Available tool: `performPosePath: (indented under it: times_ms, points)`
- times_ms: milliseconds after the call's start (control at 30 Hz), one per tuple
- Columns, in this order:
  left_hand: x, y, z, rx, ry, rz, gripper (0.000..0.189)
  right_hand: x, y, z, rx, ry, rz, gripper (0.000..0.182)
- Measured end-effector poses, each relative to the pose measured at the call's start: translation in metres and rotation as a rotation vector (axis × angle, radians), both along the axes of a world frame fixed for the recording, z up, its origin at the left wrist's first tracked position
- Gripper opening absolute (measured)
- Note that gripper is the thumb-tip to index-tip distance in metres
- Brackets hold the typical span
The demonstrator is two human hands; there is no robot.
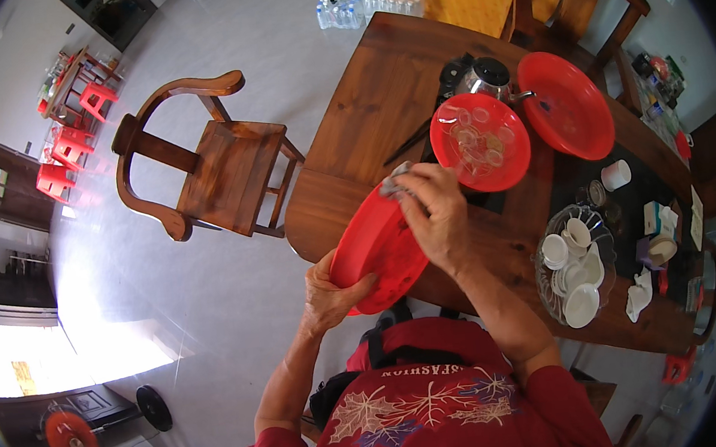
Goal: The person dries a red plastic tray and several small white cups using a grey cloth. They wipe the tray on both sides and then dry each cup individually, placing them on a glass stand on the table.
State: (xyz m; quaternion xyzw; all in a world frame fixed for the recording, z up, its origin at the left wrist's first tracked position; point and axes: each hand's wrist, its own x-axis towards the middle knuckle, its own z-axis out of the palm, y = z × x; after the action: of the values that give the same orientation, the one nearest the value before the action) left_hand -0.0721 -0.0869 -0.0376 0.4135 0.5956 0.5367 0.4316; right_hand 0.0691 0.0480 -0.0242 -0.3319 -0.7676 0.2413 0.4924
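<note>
A red plastic basin (377, 254), tilted up on its side, is gripped at its near left rim by my left hand (332, 294), with the thumb over the edge. My right hand (438, 216) pinches a crumpled grey cloth (396, 180) against the basin's far rim. Dark patches show on the basin's inside. Just beyond my right hand, a second red basin (511, 170) holds several clear glass cups (476, 138). Behind it to the right lies a third red basin (570, 106), with a small dark mark inside.
The wooden table (348, 121) carries a steel kettle (489, 75), a clear glass bowl (546, 292) of white cups, a white mug (616, 175) and a tissue box (653, 217). A wooden armchair (233, 171) stands left of the table. Packs of plastic bottles (369, 8) sit on the floor beyond.
</note>
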Motion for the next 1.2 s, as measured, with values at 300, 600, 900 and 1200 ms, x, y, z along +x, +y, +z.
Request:
performPosePath:
  times_ms: [300,600,900,1200]
  points:
    - [-0.002,-0.006,-0.004,-0.032,-0.001,-0.002,0.039,-0.009,-0.026,0.009,0.153,-0.006,0.259,0.029]
    - [-0.008,-0.01,-0.009,-0.031,0.087,-0.035,0.043,0.03,0.044,-0.021,-0.364,0.149,0.369,0.018]
    - [-0.038,-0.006,-0.007,-0.026,-0.243,-0.262,0.057,0.04,0.043,0.014,-0.402,0.072,0.716,0.02]
    - [-0.007,0.018,0.026,-0.021,0.11,-0.136,0.042,-0.004,-0.04,0.023,0.348,-0.2,0.224,0.027]
